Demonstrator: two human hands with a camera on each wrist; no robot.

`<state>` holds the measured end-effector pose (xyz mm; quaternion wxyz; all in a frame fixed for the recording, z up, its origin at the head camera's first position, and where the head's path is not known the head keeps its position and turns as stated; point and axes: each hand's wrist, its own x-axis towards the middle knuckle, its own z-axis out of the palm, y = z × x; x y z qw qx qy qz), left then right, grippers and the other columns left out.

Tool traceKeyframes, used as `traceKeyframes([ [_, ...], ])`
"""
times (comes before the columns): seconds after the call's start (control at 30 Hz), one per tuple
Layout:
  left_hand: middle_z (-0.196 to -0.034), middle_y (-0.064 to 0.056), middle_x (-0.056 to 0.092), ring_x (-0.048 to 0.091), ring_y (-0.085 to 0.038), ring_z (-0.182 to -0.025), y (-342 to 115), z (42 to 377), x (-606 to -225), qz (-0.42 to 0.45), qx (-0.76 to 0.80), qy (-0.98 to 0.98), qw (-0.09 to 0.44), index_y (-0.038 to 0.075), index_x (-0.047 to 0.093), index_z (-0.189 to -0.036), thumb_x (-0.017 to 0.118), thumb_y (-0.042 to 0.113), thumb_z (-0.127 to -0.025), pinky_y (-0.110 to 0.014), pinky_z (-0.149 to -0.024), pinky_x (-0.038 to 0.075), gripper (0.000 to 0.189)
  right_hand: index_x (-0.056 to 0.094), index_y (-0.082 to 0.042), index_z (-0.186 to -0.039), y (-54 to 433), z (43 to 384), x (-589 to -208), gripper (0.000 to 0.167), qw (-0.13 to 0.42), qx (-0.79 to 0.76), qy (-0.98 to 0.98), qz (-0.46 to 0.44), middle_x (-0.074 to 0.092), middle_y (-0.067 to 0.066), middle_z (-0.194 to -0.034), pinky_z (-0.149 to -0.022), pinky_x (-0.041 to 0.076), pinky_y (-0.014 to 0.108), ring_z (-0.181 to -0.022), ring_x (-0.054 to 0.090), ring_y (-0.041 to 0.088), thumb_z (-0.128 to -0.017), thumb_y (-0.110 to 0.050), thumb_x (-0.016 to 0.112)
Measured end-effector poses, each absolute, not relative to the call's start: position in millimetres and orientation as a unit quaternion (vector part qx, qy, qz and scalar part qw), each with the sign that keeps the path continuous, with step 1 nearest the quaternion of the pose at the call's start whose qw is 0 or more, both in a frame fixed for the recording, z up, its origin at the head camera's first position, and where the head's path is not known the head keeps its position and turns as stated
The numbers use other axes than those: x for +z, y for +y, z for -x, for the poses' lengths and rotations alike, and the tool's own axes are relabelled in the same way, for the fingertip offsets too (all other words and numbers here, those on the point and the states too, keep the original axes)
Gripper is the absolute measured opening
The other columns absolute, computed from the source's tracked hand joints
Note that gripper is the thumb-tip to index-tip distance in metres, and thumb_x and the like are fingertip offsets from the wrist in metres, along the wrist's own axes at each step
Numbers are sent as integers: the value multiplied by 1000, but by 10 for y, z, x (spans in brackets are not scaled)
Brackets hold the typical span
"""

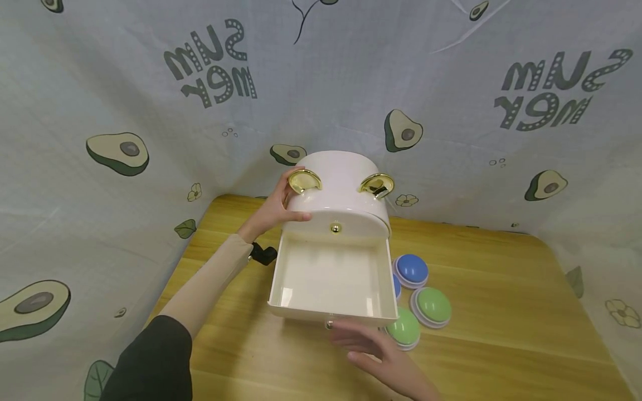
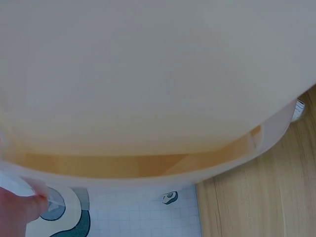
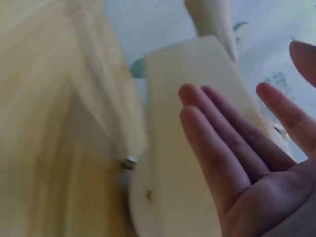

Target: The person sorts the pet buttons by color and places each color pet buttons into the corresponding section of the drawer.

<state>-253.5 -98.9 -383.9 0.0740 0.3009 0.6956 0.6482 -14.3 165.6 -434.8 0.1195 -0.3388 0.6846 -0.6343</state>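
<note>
A white drawer box [image 1: 343,175] with two gold ears stands at the back of the table. Its lower drawer [image 1: 333,273] is pulled far out toward me, and nothing lies inside. My left hand [image 1: 277,207] holds the box's left side, thumb on the front edge and fingers behind the left ear. Just below the drawer's front, beside its small gold knob [image 1: 329,324], is my right hand [image 1: 378,356]. In the right wrist view its fingers [image 3: 215,143] are extended, holding nothing. The upper drawer, with its own gold knob [image 1: 335,227], is closed.
Right of the drawer sit two blue-topped round push lights or buttons [image 1: 412,269] and two green-topped ones [image 1: 433,305], some partly hidden by the drawer and hand. The wooden table [image 1: 501,289] is backed by a hanging avocado-print cloth [image 1: 321,83].
</note>
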Motion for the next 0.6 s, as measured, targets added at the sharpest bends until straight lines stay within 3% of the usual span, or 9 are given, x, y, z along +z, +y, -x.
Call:
traceKeyframes([
  [0.1, -150, -4, 29, 24, -11, -138, -988, 2535, -3832, -299, 652, 693, 76, 27, 18, -149, 79, 1, -74, -43, -111, 19, 99, 39, 9, -139, 1811, 151, -4249, 52, 76, -657, 660, 355, 59, 21, -124, -87, 50, 38, -109, 61, 30, -89, 21, 46],
  [0.2, -151, -4, 28, 24, -13, -138, -985, 2537, -3833, -297, 656, 689, 81, 25, 16, -150, 78, -2, -74, -44, -111, 19, 102, 36, 16, -136, 1989, 160, -4158, 52, -1, -691, 629, 356, 60, 24, -119, -87, 50, 36, -107, 62, 27, -85, 26, 42],
  [0.37, -151, -5, 26, 24, -15, -138, -985, 2534, -3834, -294, 659, 688, 82, 24, 16, -150, 78, -3, -73, -45, -110, 20, 103, 29, 24, -133, 2242, 191, -4084, 53, -125, -737, 575, 332, 54, 27, -127, -98, 42, 34, -116, 56, 30, -81, 29, 37],
  [0.5, -151, -3, 27, 25, -12, -137, -984, 2536, -3836, -297, 660, 686, 79, 25, 18, -149, 79, -1, -73, -43, -110, 21, 101, 25, 26, -134, 2362, 222, -4119, 59, -167, -753, 562, 299, 48, 28, -133, -102, 38, 32, -123, 49, 31, -77, 34, 37],
  [0.6, -150, -3, 29, 27, -12, -137, -980, 2542, -3843, -302, 659, 684, 75, 25, 19, -149, 81, 4, -74, -43, -110, 22, 100, 24, 24, -135, 2404, 226, -4187, 64, -167, -754, 578, 265, 45, 27, -136, -104, 35, 30, -126, 46, 29, -74, 36, 38],
])
